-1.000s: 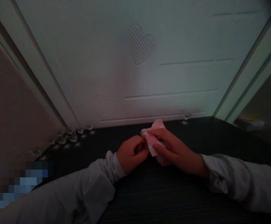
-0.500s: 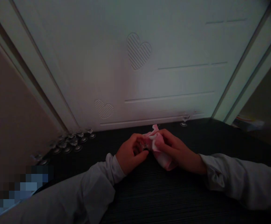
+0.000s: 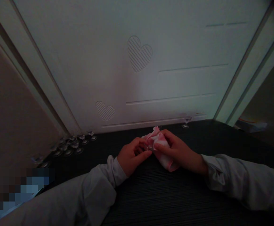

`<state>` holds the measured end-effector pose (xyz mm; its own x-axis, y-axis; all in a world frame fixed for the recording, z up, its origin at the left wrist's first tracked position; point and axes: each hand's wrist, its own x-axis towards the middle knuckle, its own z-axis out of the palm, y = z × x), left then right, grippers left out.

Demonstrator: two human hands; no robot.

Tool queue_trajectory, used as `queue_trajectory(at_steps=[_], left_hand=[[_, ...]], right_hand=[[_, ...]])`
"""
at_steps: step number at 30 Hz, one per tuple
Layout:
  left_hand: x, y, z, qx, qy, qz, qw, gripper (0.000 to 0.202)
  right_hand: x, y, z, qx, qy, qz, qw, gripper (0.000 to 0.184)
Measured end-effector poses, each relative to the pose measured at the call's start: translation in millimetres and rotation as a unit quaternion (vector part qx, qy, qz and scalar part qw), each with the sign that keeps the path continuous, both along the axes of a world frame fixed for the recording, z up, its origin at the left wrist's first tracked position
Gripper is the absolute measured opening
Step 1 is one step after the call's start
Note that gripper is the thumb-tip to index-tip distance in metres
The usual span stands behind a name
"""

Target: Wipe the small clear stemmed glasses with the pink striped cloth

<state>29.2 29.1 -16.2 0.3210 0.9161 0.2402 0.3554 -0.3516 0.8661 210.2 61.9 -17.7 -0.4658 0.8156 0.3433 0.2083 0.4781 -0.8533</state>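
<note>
Just in front of me, above the dark table, both hands are close together. My left hand (image 3: 134, 154) is closed with fingertips and thumb on a small clear glass (image 3: 149, 147), of which only a little shows. A pink and white cloth (image 3: 165, 158) is bunched in my right hand (image 3: 176, 146), its fingers closed round it. The cloth lies against the glass and covers much of it; part of it hangs down below my right hand.
Several small stemmed glasses (image 3: 74, 145) stand at the table's left back corner. One more glass (image 3: 186, 122) stands at the back right, near a white panel with carved hearts (image 3: 140, 53). The dark table (image 3: 165, 197) has a wood-grain surface.
The cloth has shifted slightly over the glass, and my left fingers have turned a little around it. Both hands stay in about the same place.
</note>
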Motion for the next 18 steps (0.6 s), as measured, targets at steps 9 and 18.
queue_trajectory(at_steps=[9,18], left_hand=[[-0.2,-0.1,0.1,0.000,0.009,-0.002,1.000,0.022],[1.1,-4.9,5.4,0.100,0.128,0.021,0.986,0.023]], right_hand=[[0.6,-3.9,5.6,0.000,-0.034,0.017,0.999,0.023],[1.4,-4.4,7.2,0.013,-0.051,0.032,0.998,0.024]])
